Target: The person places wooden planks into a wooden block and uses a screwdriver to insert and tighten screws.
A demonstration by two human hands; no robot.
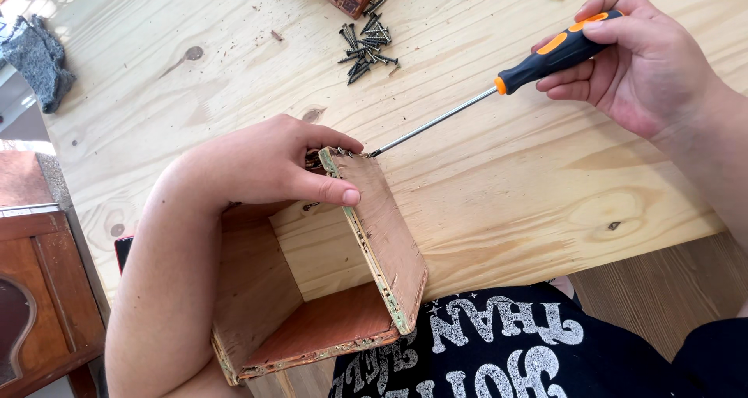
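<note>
pale pine boards make up the big table (506, 203), with dark knots here and there. near the front edge sits a small open wooden box (327, 289), lying on its side so you can look inside. its right wall (386, 234) stands up and leans a bit, with a row of little screws along its edge.

the left hand (265, 164) rests on the far top corner of that wall. the thumb and fingers are pressed on the wood, pinching it.

the right hand (631, 63) is far off to the right. its fingers are curled tight around the black and orange handle of a screwdriver (499, 82). the long thin metal tip points down left and touches the top corner of the wall, just beside the left fingers.

a pile of dark screws (366, 44) lies far back on the table. a grey cloth (35, 59) sits at the far left edge. a brown wooden cabinet (39, 289) stands left of the table.
</note>
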